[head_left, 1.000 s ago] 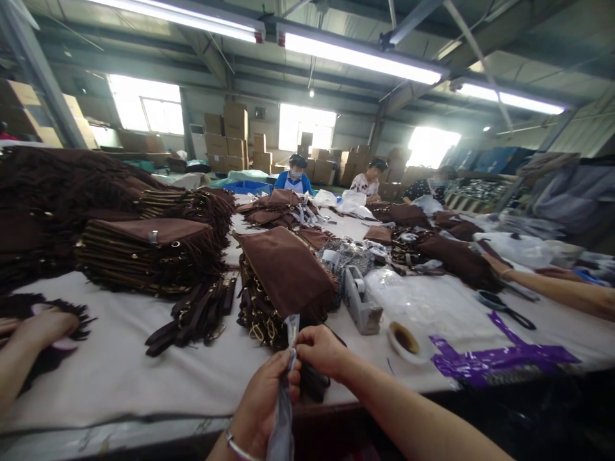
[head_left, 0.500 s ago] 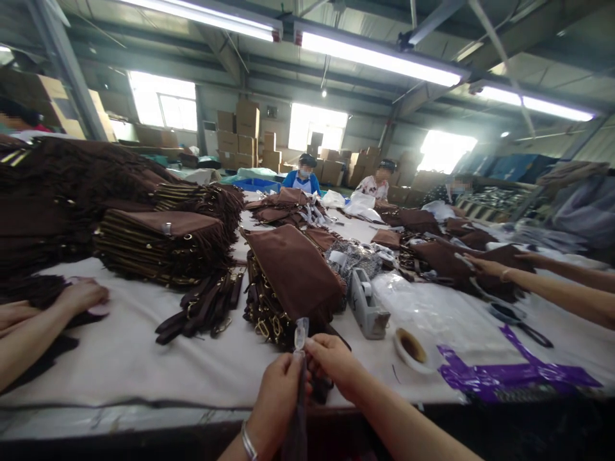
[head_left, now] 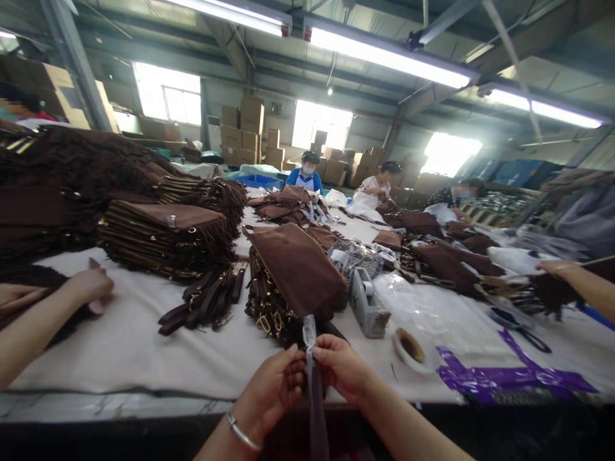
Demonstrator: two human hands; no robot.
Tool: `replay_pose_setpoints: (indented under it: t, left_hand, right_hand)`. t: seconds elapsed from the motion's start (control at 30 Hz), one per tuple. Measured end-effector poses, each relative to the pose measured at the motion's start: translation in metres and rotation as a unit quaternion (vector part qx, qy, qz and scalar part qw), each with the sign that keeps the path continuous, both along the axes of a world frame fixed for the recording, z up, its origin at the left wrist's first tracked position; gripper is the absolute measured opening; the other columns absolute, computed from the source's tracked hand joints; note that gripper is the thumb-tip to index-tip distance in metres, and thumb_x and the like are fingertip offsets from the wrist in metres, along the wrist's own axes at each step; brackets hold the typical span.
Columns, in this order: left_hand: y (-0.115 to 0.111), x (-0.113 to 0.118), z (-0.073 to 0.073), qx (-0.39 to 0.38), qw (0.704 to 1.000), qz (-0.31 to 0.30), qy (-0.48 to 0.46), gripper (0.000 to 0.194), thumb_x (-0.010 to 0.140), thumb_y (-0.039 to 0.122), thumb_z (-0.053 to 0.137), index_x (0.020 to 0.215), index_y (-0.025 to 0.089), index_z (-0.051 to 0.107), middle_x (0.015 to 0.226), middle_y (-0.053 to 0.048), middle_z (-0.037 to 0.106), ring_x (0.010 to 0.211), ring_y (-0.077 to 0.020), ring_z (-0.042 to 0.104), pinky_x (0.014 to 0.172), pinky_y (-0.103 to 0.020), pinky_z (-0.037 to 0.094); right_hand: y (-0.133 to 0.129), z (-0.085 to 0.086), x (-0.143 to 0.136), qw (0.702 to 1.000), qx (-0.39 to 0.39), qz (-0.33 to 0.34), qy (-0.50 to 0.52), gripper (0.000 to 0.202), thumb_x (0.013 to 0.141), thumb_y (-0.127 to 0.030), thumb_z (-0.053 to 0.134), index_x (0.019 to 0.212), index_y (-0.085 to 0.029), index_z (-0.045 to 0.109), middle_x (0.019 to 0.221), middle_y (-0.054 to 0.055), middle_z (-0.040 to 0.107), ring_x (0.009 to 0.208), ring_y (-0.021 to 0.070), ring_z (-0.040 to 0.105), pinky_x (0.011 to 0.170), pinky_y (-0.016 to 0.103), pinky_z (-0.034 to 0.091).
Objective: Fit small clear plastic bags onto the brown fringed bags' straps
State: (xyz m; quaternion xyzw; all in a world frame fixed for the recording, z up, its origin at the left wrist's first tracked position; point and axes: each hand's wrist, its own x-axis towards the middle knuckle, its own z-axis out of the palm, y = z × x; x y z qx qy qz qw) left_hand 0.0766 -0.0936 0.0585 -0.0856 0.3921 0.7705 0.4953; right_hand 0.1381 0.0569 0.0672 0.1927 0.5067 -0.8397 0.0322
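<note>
A dark brown strap (head_left: pixel 317 413) hangs in front of me over the table edge. Its metal clasp (head_left: pixel 309 331), wrapped in clear plastic, points up at the top end. My right hand (head_left: pixel 343 368) pinches the strap just under the clasp. On the other side, my left hand (head_left: pixel 276 387) has loosely curled fingers beside the strap, palm partly showing; whether the fingertips touch it is hard to see. Directly beyond both hands stands a stack of brown fringed bags (head_left: pixel 298 269) with gold clasps along its side. Several loose straps (head_left: pixel 204 301) lie to its left.
Right of the stack are a grey tape dispenser (head_left: pixel 368 304), a tape roll (head_left: pixel 413 351), black scissors (head_left: pixel 521 328) and purple plastic (head_left: pixel 514 374). More bags (head_left: pixel 163 234) are piled left. A co-worker's hand (head_left: pixel 91 285) works at left, another person's arm (head_left: pixel 583 278) at right.
My left hand has loosened from the strap and opened to its left; my right hand still pinches it. The co-worker at right has moved a brown bag further right.
</note>
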Motion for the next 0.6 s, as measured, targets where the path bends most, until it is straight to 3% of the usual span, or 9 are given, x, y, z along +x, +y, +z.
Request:
replay_pose_setpoints:
  t: [0.2,0.33,0.47,0.6]
  left_hand:
    - [0.007,0.002,-0.002,-0.011,0.998,0.044,0.05,0.019,0.069,0.023,0.076,0.077,0.012,0.063,0.06,0.003,0.056,0.047,-0.0037,0.051,0.045,-0.012,0.04]
    - [0.005,0.009,0.002,-0.131,0.964,0.093,0.212,0.026,0.069,0.038,0.074,0.07,0.014,0.063,0.053,0.005,0.054,0.046,-0.0067,0.047,0.044,-0.017,0.034]
    - [0.0,0.014,0.006,-0.247,0.859,0.109,0.435,0.023,0.076,0.04,0.065,0.068,0.018,0.066,0.06,0.0,0.063,0.058,-0.015,0.056,0.054,-0.024,0.042]
    - [-0.002,0.014,0.002,-0.306,0.71,0.09,0.627,0.019,0.084,0.03,0.056,0.07,0.021,0.065,0.069,-0.002,0.064,0.066,-0.0168,0.06,0.062,-0.026,0.045]
  right_hand:
    - [-0.003,0.001,0.003,1.0,-0.007,0.008,-0.004,0.043,0.059,-0.039,0.084,0.082,-0.014,0.057,0.073,0.006,0.07,0.064,0.0175,0.066,0.063,0.03,0.05]
    - [-0.007,0.0,0.005,0.999,0.018,-0.022,-0.02,0.046,0.053,-0.036,0.086,0.084,-0.015,0.059,0.069,0.002,0.068,0.058,0.0145,0.063,0.059,0.028,0.048]
    - [-0.013,0.0,0.001,0.989,0.138,-0.052,-0.028,0.036,0.055,-0.031,0.08,0.078,-0.016,0.056,0.056,-0.004,0.06,0.048,0.01,0.053,0.049,0.022,0.038]
    - [-0.017,0.0,-0.003,0.944,0.323,-0.056,-0.041,0.018,0.062,-0.019,0.067,0.076,-0.017,0.055,0.057,-0.004,0.059,0.05,0.0101,0.052,0.048,0.021,0.036]
